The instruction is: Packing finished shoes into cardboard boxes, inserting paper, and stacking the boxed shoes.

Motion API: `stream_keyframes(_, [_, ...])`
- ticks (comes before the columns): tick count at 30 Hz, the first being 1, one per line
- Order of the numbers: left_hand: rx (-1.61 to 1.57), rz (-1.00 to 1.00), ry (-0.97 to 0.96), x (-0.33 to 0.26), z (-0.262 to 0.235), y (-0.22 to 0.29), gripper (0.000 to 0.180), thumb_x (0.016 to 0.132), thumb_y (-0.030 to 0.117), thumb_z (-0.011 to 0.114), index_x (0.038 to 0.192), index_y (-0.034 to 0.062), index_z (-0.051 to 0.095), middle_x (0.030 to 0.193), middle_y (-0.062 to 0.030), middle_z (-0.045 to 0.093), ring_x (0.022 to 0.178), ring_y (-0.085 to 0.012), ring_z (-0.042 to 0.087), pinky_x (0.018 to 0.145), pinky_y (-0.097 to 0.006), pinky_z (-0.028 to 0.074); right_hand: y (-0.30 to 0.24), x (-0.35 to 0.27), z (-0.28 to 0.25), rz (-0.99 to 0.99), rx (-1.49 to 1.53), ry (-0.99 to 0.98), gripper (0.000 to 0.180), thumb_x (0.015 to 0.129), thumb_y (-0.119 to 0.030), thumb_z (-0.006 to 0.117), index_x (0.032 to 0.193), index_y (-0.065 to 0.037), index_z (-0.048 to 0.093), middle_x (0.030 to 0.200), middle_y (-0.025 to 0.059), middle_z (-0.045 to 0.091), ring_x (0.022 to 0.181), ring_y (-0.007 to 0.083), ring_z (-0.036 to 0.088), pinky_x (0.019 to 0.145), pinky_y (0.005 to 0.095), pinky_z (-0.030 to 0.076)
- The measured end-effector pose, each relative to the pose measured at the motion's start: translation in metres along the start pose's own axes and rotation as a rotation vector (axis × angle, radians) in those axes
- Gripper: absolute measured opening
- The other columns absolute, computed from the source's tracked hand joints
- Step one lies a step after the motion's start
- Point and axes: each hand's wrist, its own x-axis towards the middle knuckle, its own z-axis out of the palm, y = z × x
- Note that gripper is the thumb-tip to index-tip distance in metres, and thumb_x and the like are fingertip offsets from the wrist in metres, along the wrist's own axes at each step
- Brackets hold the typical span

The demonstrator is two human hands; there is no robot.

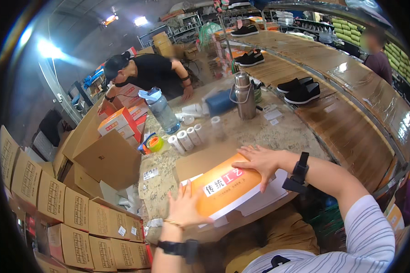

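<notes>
An orange and white shoe box (230,190) lies level at the table's near edge, its printed top facing up. My left hand (184,207) cups its left end, fingers and thumb apart around the corner, slightly blurred. My right hand (261,164) grips the right end, with the fingers across the top and the thumb down the front edge. White paper or card (269,199) shows under the box's right side. Behind the box lies a flat piece of brown cardboard (193,164). The box's underside is hidden.
White rolls (185,140), tape (155,144), a water bottle (163,111) and a steel flask (245,98) stand beyond. Cartons (77,211) line the left. A person (152,70) bends over orange boxes (118,122). Black shoes (301,92) sit on the right-hand rack.
</notes>
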Motion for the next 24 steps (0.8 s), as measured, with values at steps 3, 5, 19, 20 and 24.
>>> stream_keyframes(3, [-0.028,-0.115,-0.114,0.013,0.012,0.021,0.105,0.061,0.064,0.069,0.146,0.0245,0.022,0.145,-0.0325,0.017,0.134,-0.0475,0.020,0.106,-0.061,0.015,-0.004,0.012,0.005,0.016,0.086,-0.036,0.110,0.050,-0.048,0.082,0.144,-0.024,0.030,0.138,0.0322,0.028,0.128,0.0457,0.028,0.103,0.0551,0.028])
stream_keyframes(5, [-0.106,-0.087,-0.150,0.017,0.008,0.011,0.104,0.061,0.063,0.069,0.146,0.0242,0.024,0.143,-0.0345,0.019,0.133,-0.0488,0.020,0.106,-0.061,0.016,0.005,0.018,0.000,-0.011,0.139,-0.071,0.109,0.050,-0.048,0.082,0.144,-0.024,0.031,0.137,0.0321,0.029,0.127,0.0458,0.029,0.103,0.0541,0.028])
stream_keyframes(19, [-0.137,-0.080,0.048,0.008,0.026,0.024,0.100,0.060,0.059,0.074,0.144,0.0232,0.030,0.144,-0.0292,0.018,0.136,-0.0444,0.013,0.102,-0.068,0.013,0.004,-0.007,0.052,-0.053,0.164,0.373,0.075,0.075,-0.055,0.065,0.139,-0.023,0.041,0.141,0.0247,0.028,0.130,0.0415,0.029,0.105,0.0483,0.028])
stream_keyframes(20, [-0.135,-0.098,0.043,0.004,0.032,0.025,0.100,0.060,0.059,0.074,0.144,0.0232,0.030,0.144,-0.0292,0.018,0.136,-0.0444,0.013,0.102,-0.068,0.013,0.005,-0.012,0.056,0.033,0.295,0.449,0.069,0.081,-0.053,0.059,0.139,-0.019,0.040,0.142,0.0237,0.027,0.130,0.0405,0.029,0.106,0.0465,0.028])
stream_keyframes(24, [-0.536,-0.126,0.786,-0.034,0.085,0.021,0.081,0.080,0.039,0.064,0.144,0.0091,0.026,0.147,-0.0205,0.022,0.136,-0.0365,0.020,0.110,-0.050,0.016,-0.009,-0.020,0.095,0.238,0.923,0.813,0.065,0.095,-0.049,0.041,0.144,-0.010,0.026,0.148,0.0161,0.023,0.135,0.0305,0.026,0.109,0.0382,0.026])
